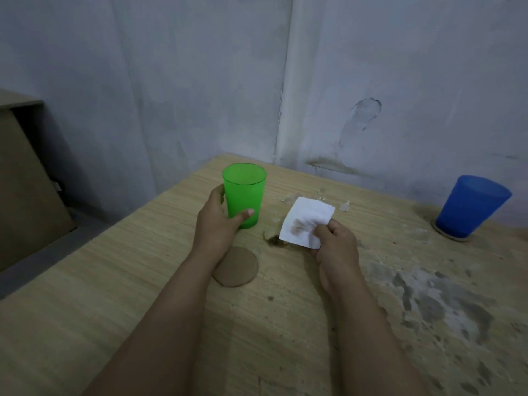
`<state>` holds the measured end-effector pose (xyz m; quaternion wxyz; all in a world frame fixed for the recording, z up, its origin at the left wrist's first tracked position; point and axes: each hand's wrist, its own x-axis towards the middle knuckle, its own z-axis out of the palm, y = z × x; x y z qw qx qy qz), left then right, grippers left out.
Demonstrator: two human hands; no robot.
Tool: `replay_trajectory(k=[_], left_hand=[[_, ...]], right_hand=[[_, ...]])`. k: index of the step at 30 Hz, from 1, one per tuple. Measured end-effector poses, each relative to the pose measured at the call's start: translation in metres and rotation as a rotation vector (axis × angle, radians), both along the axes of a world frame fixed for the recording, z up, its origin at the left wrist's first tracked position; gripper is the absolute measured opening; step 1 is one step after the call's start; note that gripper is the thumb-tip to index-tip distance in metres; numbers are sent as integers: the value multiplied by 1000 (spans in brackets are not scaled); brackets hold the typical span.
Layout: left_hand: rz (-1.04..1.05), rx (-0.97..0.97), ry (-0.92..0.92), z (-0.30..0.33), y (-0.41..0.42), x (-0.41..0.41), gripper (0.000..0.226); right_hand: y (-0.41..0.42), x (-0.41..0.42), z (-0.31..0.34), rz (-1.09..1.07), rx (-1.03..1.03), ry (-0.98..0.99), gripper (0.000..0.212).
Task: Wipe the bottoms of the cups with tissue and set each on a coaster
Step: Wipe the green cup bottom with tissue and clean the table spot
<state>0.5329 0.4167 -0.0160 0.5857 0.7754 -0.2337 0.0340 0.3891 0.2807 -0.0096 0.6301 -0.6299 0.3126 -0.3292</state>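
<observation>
Both forearms reached in from the near edge over the bench (85, 295), which was worn and blotched grey toward the right. Just beyond the left forearm lay a bare round coaster (238, 267), flat on the wood and partly hidden by the wrist. The left hand (217, 221) was wrapped around the lower half of the green cup (244, 192), thumb across the front and fingers behind; the cup stood upright, its base at or just above the bench surface, though which was hard to tell. The right hand (334, 247) pinched a white tissue (307, 221) by its near corner, and the sheet carried a brownish smear in its middle. A small dark stain (274, 240) marked the bench between cup and tissue.

Off to the far right, the blue cup (473, 207) already stood on its own coaster (454, 238), so that one looked finished. The green cup seemed to be the one in hand: the soiled tissue suggested its bottom had been wiped, or was about to be. The next move would likely call for carrying it back toward the bare coaster and lowering it square onto the disc.

Both cups appeared empty, as far as their translucent walls allowed a view.
</observation>
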Motion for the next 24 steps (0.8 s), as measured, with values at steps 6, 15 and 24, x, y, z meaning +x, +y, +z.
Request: replay_trajectory(k=[6,15,24], left_hand=[[245,77,-116,11,3,-21,43],[-177,-61,40,30,-10,-71,5],[-332,-237,223,33,-9,-63,11]], right_hand=[[5,-2,5,39,32,-48,31],[5,-5,12,199,229,-263,29],[8,-8,16,271,174,-240,23]])
